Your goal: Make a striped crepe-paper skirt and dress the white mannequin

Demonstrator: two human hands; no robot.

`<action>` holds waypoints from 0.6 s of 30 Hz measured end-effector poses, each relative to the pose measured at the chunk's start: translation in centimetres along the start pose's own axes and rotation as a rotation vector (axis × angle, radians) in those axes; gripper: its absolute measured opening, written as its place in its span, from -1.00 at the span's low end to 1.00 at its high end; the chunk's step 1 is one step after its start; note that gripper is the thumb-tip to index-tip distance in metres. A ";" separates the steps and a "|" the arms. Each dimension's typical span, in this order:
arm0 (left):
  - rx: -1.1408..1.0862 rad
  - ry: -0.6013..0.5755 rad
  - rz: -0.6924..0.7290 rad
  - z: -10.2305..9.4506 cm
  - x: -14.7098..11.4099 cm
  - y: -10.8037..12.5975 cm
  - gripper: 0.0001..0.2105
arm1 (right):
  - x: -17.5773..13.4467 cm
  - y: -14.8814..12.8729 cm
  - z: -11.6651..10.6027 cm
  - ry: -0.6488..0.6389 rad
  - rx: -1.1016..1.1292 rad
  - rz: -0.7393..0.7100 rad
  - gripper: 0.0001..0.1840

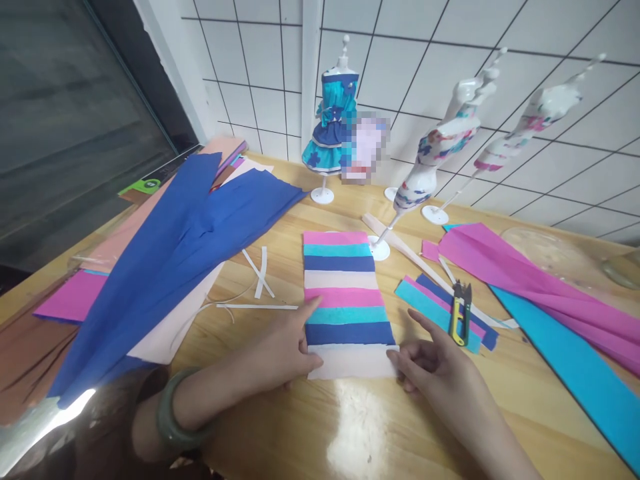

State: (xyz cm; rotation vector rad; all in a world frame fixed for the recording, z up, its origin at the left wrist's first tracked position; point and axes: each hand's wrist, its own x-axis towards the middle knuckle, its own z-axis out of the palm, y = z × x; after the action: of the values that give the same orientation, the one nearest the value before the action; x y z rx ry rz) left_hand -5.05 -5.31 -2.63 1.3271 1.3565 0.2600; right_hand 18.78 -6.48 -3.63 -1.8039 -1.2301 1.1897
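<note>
A sheet of crepe paper stripes in pink, turquoise, dark blue and pale pink lies on the wooden table in front of me. Its nearest stripe is a wider pale strip. My left hand is at the sheet's left edge, index finger stretched over a pink stripe, thumb and curled fingers closed at the pale strip's left end. At the opposite end, my right hand pinches the strip's corner with thumb and curled fingers, its index finger pointing away. Yellow-handled thread snips rest on coloured paper strips beyond it.
Large blue crepe paper covers the left side, with thin white strips near it. Pink paper and turquoise paper lie right. Behind stand a mannequin in a blue dress and two partly covered mannequins.
</note>
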 end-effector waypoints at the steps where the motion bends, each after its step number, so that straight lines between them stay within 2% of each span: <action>1: 0.003 0.002 -0.002 0.0 0.0 0.0 -0.16 | 0.0 -0.1 0.0 0.000 -0.003 0.002 -0.15; 18: -0.010 -0.016 0.036 -0.1 -0.3 0.2 -0.14 | 0.0 -0.5 0.0 0.009 -0.032 0.032 -0.12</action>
State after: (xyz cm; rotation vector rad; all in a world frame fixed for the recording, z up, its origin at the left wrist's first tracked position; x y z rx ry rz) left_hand -5.11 -5.36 -2.27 1.3435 1.3175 0.2801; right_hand 18.60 -6.32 -3.22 -1.8572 -1.2262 1.1844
